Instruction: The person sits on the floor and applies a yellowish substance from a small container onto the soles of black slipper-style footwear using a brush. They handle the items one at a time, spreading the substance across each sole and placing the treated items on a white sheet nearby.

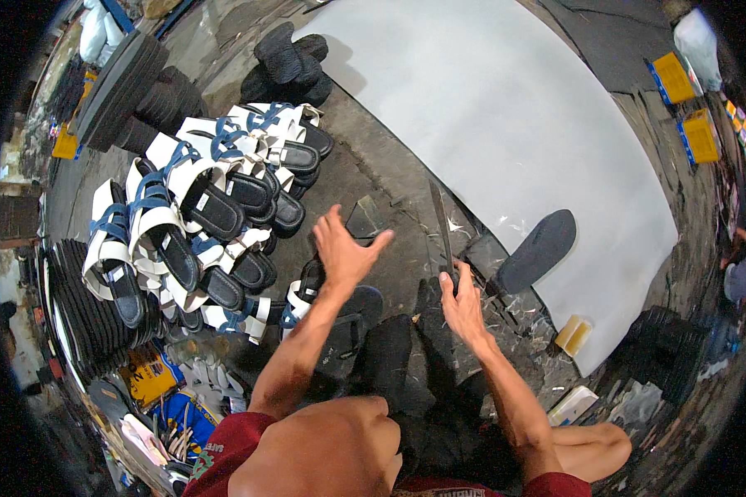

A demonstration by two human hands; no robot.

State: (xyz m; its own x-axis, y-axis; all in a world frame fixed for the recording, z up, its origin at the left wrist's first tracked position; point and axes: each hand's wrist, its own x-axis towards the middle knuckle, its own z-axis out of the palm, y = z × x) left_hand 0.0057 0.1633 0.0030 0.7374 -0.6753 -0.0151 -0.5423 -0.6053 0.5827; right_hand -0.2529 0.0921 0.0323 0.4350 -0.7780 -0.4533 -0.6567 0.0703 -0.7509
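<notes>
My right hand is closed round the handle of a long, narrow knife, its dark blade pointing away from me. Empty, with fingers and thumb spread, my left hand hovers over the dark floor. Close to its fingertips lies a flat, dark, angular piece. A black shoe sole rests on the near edge of a large pale grey sheet, to the right of the knife. Just left of my left wrist stands a single white-strapped sandal.
White-and-blue strapped sandals are heaped at the left, beside stacked black soles. More dark soles are piled at the far left. A yellowish block sits on the sheet's near right corner. Yellow boxes stand at the far right.
</notes>
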